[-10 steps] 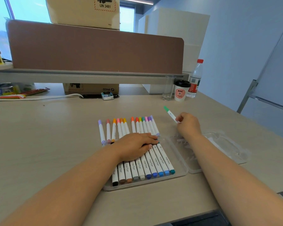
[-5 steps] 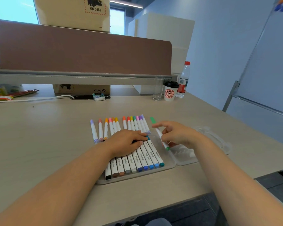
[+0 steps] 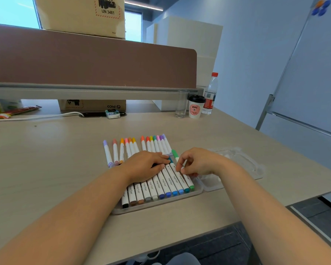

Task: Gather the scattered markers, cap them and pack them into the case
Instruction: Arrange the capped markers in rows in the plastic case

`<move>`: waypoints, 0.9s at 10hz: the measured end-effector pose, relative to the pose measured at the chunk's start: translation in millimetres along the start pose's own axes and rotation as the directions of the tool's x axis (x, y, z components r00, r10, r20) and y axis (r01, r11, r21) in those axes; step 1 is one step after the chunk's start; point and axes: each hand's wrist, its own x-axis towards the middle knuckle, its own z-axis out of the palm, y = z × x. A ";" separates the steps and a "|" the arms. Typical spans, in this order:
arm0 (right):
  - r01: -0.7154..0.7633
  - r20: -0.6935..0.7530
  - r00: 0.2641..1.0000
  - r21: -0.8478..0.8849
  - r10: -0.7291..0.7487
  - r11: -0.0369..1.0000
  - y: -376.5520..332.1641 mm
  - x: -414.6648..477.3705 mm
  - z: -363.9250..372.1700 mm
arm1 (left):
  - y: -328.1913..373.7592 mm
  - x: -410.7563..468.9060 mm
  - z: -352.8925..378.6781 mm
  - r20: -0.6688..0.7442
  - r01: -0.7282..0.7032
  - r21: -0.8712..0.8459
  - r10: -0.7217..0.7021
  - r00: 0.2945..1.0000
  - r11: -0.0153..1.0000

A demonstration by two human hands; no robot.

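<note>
My right hand [image 3: 197, 163] has its grip pinched on the white green-capped marker [image 3: 188, 181], at the right end of the row inside the clear plastic case [image 3: 161, 204]. My left hand [image 3: 147, 165] lies flat, grip apart, pressing the white markers [image 3: 157, 186] in that case, on the pale wooden surface [image 3: 46, 159].

Single head-worn wide-angle cam, facing fwd and down over the surface [image 3: 46, 159]. Both forearms enter from the bottom edge; left hand [image 3: 147, 165] and right hand [image 3: 201, 161] sit mid-frame, close enough to read print on the green marker [image 3: 189, 182]. Partition [image 3: 94, 60] closes the bkgd.
</note>
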 end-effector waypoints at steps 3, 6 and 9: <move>-0.074 -0.004 0.997 0.055 0.074 0.996 -2.5 -3.2 -1.2 | -1.6 1.5 1.5 -0.005 0.001 -0.005 -0.001 1.000 1.000; -0.052 -0.087 0.995 0.008 0.053 0.999 5.7 -3.6 1.3 | -2.3 2.7 1.5 -0.004 0.003 0.004 -0.003 1.000 1.000; -0.008 -0.292 0.956 0.023 0.014 1.000 2.2 11.6 6.8 | -0.8 -0.9 -6.1 -0.210 0.160 0.021 -0.152 0.966 0.987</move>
